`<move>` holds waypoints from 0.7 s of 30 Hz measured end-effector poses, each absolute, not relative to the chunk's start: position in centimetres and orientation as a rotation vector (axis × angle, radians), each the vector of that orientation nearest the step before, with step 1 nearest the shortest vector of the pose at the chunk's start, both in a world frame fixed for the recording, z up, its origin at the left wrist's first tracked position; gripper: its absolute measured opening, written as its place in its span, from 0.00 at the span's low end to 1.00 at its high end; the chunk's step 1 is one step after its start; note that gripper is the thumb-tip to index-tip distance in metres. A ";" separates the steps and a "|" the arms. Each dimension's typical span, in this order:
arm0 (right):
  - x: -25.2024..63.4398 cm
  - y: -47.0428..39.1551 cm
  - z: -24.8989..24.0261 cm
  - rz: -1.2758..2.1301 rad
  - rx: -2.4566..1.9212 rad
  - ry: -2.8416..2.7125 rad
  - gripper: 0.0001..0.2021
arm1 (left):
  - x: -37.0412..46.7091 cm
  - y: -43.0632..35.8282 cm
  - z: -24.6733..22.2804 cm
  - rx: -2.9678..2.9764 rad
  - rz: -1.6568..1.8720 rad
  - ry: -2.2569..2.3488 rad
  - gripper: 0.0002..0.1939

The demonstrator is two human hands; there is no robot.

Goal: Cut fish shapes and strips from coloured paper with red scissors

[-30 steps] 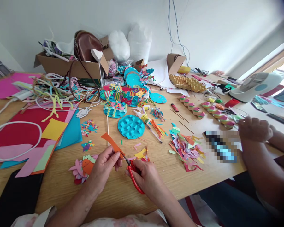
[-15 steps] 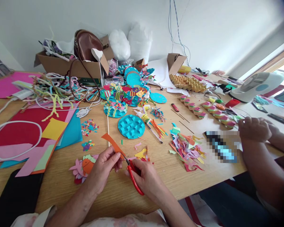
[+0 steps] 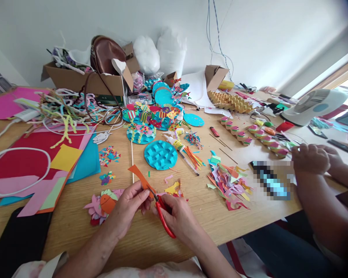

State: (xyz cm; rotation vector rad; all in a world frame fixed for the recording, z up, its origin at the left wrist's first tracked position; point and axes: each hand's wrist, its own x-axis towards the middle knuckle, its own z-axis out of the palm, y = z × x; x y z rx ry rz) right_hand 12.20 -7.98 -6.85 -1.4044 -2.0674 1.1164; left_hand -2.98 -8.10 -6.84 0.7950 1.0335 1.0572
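Observation:
Between thumb and fingers, my left hand pinches an orange paper strip above the table. My right hand is closed round the red handles of a pair of scissors, whose blades lie against the strip's lower part, close to my left fingertips. Left of my left hand, an orange paper fish rests on pink paper pieces. Yellow paper scraps lie just beyond my right hand. A round blue woven-looking paper disc lies farther back.
Coloured paper sheets are stacked at left. A heap of paper scraps lies right of my hands, near a blurred-out object. At the right edge a co-worker's hands are over the table. Behind stand a cardboard box and decorated blue discs.
The orange strip has shifted slightly right and down, its free end swinging a little toward the scissors. Both hands keep their hold; the co-worker's hands have moved slightly.

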 end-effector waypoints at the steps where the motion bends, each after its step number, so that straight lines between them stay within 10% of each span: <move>1: 12.2 -8.0 -6.9 1.106 -1.403 -2.071 0.09 | -3.0 -8.1 -6.9 0.793 1.055 1.032 0.05; 21: 12.1 -8.0 -7.6 1.091 -1.431 -2.068 0.12 | -3.2 -8.1 -7.4 0.881 1.086 1.166 0.09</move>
